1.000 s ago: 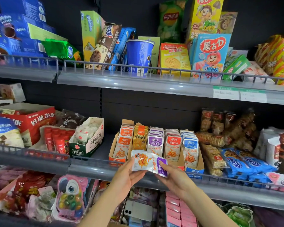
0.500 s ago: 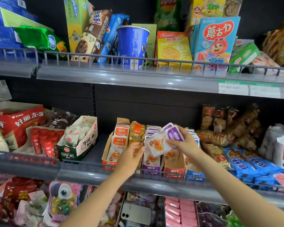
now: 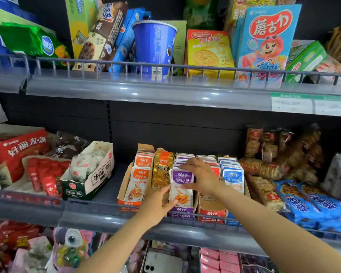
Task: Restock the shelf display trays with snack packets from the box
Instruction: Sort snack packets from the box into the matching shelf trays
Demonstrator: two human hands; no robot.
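Hands grip purple packet [image 3: 182, 186]: right hand [image 3: 202, 177] pinches top, hiding red tray's packets; left hand [image 3: 156, 205] steadies bottom.

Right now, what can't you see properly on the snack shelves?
- Red tray packets, head view: mostly hidden behind the right hand.
- Price labels: print blurred, unreadable.
- Supply box: out of view.
- Purple packet, lower left edge: covered by the left hand.
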